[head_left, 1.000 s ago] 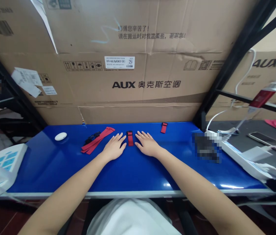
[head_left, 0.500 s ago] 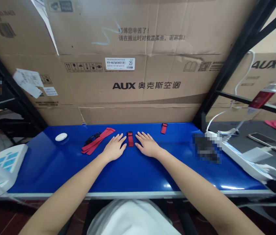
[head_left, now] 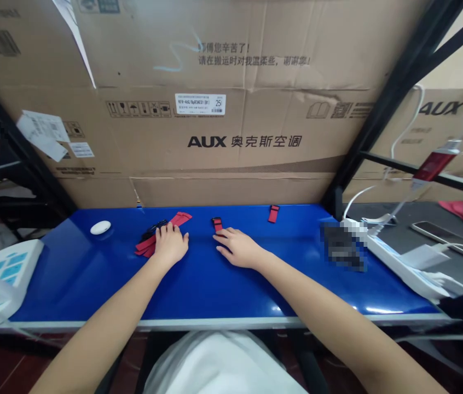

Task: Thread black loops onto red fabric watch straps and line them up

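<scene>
My left hand (head_left: 171, 244) is over a small pile of red webbing straps (head_left: 181, 218), its fingers apart and reaching down onto them. Black buckles (head_left: 153, 230) lie among these straps, partly covered by the fingers. Over a short folded red strap with a black buckle (head_left: 217, 223), my right hand (head_left: 239, 249) holds its fingers apart, hiding the strap's lower end. Whether those fingertips touch the webbing is hard to see. Farther back on the right lies another short red strap with a black buckle (head_left: 273, 214).
The blue tabletop (head_left: 198, 290) carries a white round object (head_left: 100, 227) at left and a blurred-out dark item (head_left: 343, 246) at right. Power strips stand at both sides, the right one (head_left: 399, 268) with cables. A large cardboard sheet (head_left: 248, 158) walls off the back.
My left hand has moved left from beside the short middle strap to the strap pile. My right hand has shifted slightly left and down, over the middle strap's lower end.
</scene>
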